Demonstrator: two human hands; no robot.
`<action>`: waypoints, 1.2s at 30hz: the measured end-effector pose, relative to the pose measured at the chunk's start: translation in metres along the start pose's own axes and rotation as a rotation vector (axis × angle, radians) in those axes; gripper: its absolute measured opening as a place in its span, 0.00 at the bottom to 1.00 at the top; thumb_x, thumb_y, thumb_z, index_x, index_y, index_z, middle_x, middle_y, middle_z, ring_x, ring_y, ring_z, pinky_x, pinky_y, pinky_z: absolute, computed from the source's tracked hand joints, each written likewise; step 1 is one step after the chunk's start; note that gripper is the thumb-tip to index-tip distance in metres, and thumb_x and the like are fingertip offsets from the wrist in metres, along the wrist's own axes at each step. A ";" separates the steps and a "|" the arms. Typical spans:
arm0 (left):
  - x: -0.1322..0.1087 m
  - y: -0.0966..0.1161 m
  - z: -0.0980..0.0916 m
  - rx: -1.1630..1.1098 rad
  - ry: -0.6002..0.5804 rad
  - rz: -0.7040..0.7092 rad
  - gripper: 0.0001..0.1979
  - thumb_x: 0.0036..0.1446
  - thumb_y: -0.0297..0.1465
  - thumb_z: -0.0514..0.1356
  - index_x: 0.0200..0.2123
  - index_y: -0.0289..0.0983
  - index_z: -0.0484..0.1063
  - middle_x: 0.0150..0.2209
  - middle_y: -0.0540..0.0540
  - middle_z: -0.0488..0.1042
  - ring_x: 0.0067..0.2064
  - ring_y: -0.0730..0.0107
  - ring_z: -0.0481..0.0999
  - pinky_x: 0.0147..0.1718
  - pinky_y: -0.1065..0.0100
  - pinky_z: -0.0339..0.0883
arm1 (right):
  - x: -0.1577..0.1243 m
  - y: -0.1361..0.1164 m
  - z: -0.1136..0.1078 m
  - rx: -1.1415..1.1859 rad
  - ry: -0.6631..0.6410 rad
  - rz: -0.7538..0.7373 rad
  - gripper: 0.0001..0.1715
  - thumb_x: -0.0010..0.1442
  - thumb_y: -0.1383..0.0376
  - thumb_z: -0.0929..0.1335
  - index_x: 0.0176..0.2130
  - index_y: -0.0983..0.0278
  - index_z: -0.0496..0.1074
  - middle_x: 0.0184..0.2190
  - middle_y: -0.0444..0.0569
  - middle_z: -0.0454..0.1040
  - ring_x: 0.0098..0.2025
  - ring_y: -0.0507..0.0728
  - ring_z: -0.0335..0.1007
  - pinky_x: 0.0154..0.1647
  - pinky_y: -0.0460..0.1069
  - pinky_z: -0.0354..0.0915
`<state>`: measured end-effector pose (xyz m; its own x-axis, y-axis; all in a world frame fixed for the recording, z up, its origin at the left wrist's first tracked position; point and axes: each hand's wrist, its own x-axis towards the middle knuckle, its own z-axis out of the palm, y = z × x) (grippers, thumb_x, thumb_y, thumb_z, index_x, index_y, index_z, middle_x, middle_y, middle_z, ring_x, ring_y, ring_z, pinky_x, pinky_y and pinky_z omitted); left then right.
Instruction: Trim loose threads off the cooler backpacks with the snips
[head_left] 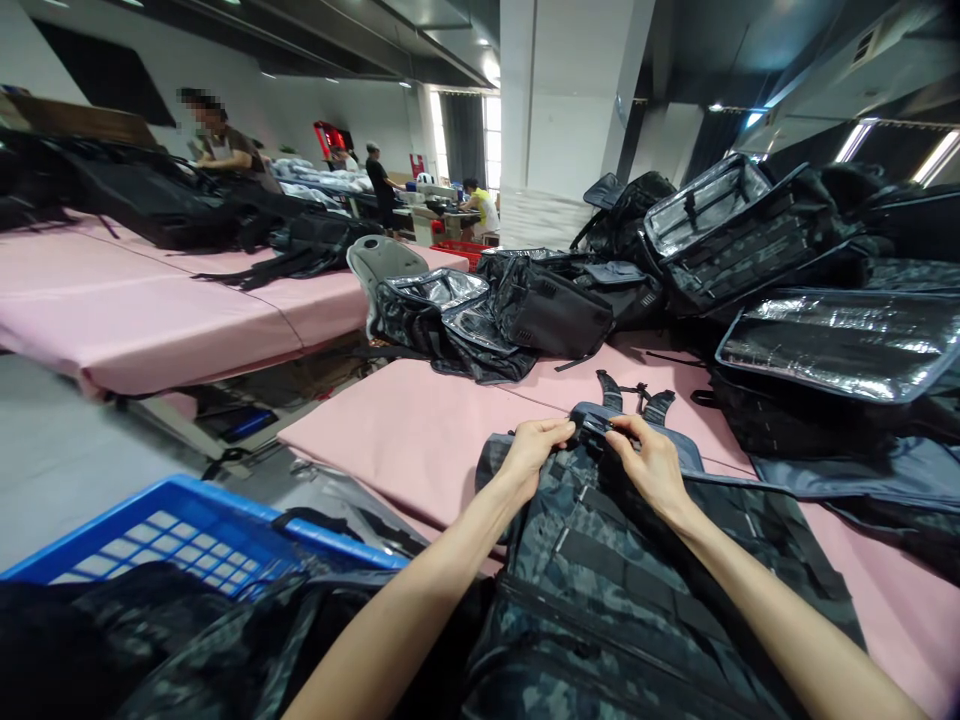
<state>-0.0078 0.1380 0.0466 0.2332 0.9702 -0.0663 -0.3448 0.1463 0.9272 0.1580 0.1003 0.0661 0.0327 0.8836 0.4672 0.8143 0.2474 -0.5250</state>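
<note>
A dark camouflage backpack (622,580) lies in front of me on the pink-covered table (405,420), its shoulder straps (658,405) at the far end. Both hands meet at its far edge, pinching a small dark piece of the bag (592,425) that looks like a strap or webbing end. My left hand (534,452) grips it from the left, thumb and fingertips together. From the right, my right hand (646,462) closes its fingertips on the same piece. Exactly what lies between the fingertips is too small to make out.
Silver-lined bags (840,345) are heaped along the table's right side, with more bags (517,310) at its far end. A blue plastic basket (172,500) with dark bags stands at lower left. Another pink table (150,310) and a grey chair (386,258) are beyond. Several people work farther back.
</note>
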 end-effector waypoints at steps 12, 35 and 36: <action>-0.004 0.002 0.002 0.027 -0.020 0.034 0.07 0.37 0.31 0.65 0.22 0.33 0.76 0.21 0.51 0.69 0.25 0.77 0.62 0.28 0.71 0.53 | 0.001 -0.007 0.001 -0.024 -0.009 -0.031 0.13 0.58 0.59 0.61 0.39 0.61 0.71 0.34 0.47 0.75 0.35 0.56 0.70 0.35 0.49 0.60; -0.021 0.010 -0.038 0.939 -0.186 0.483 0.17 0.46 0.27 0.62 0.43 0.39 0.72 0.38 0.46 0.71 0.41 0.66 0.69 0.43 0.65 0.61 | 0.009 -0.020 0.023 0.897 -0.469 0.540 0.24 0.40 0.50 0.71 0.20 0.63 0.57 0.14 0.35 0.53 0.15 0.43 0.38 0.17 0.44 0.39; -0.021 0.007 -0.041 0.979 -0.214 0.428 0.16 0.45 0.28 0.62 0.41 0.39 0.73 0.38 0.47 0.71 0.40 0.66 0.69 0.42 0.65 0.61 | 0.009 -0.017 0.024 0.848 -0.428 0.509 0.23 0.41 0.51 0.71 0.19 0.63 0.58 0.14 0.36 0.55 0.16 0.44 0.40 0.18 0.44 0.40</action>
<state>-0.0524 0.1262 0.0392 0.4523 0.8365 0.3094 0.4168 -0.5049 0.7559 0.1302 0.1139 0.0624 -0.0853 0.9855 -0.1465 0.0899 -0.1388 -0.9862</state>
